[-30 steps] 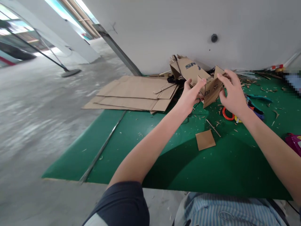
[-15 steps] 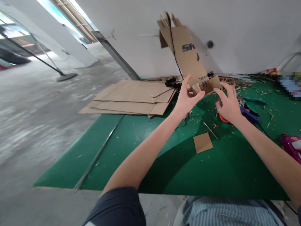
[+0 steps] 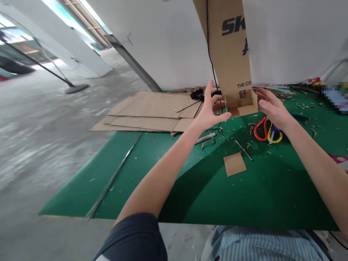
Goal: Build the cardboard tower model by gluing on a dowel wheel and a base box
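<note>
A tall strip of brown corrugated cardboard (image 3: 230,47) stands upright on the green mat, printed with dark letters and running out past the top of the view. Its folded, box-like base (image 3: 241,107) rests at the mat's far side. My left hand (image 3: 210,108) is beside the base's left edge, fingers apart and nearly touching it. My right hand (image 3: 272,108) is at the opposite side, with spread fingertips close to the right edge. A thin black cable (image 3: 210,58) runs down the cardboard's left part. Neither hand visibly grips the cardboard.
A green mat (image 3: 206,203) strewn with shavings holds red-and-yellow-handled scissors (image 3: 268,131), a small cardboard square (image 3: 234,164) and a long metal rod (image 3: 114,174). Flat cardboard sheets (image 3: 146,112) lie at the far left. Concrete floor lies left of the mat.
The cardboard has swung from leaning to nearly vertical and now runs out of view at the top. Both hands have opened slightly and sit at its base; the scissors handles are now uncovered.
</note>
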### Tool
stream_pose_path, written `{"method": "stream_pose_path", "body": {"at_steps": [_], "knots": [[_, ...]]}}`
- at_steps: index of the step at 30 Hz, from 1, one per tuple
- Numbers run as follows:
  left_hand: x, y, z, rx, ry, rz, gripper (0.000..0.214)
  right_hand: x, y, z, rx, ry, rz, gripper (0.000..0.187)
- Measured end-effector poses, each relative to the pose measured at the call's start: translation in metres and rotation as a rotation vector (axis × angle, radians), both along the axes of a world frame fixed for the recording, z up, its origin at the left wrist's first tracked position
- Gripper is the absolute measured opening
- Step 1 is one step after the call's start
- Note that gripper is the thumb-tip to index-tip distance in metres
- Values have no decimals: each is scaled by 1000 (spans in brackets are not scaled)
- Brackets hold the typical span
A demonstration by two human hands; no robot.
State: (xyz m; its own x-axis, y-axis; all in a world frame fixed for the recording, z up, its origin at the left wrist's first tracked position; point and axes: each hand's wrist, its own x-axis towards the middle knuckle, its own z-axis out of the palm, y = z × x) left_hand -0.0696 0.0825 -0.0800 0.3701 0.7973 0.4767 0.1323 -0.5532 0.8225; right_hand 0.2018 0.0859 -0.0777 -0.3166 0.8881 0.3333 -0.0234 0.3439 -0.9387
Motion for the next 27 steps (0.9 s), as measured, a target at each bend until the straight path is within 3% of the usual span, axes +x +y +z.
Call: {"method": "stream_pose_path", "body": {"at_steps": [6,18,22,27], "knots": [[5,-13,14,-100,33,63,108,0,0,2,83,-121,-15,94],[6,-18,9,-150,11,62,114,-5,1,-15,139,-162,59,70],[11,-19,4,-131,43,72,112,-5,7,-25,179,-320,-105,63],[20,-27,-11,37,245,249,90,-9,-6,-19,365,-518,-504,57]]}}
